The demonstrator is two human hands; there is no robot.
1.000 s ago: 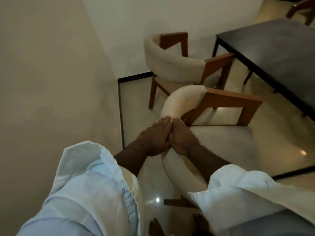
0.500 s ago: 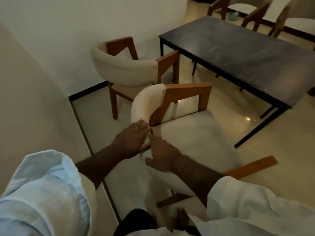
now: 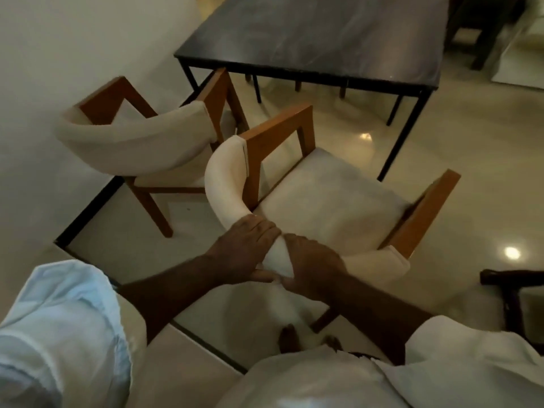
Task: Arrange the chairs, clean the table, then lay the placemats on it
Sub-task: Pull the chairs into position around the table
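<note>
Head view has my left hand (image 3: 244, 248) and right hand (image 3: 309, 266) side by side, fingers (image 3: 260, 229) curled over the middle of the chair (image 3: 323, 201) back, its seat running straight away from me toward the dark tabletop (image 3: 323, 33) just beyond.

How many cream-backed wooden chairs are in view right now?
2. The near chair, before the table, backrest gripped by left hand and right hand; second chair left of it, by the wall. More may be hidden.
</note>
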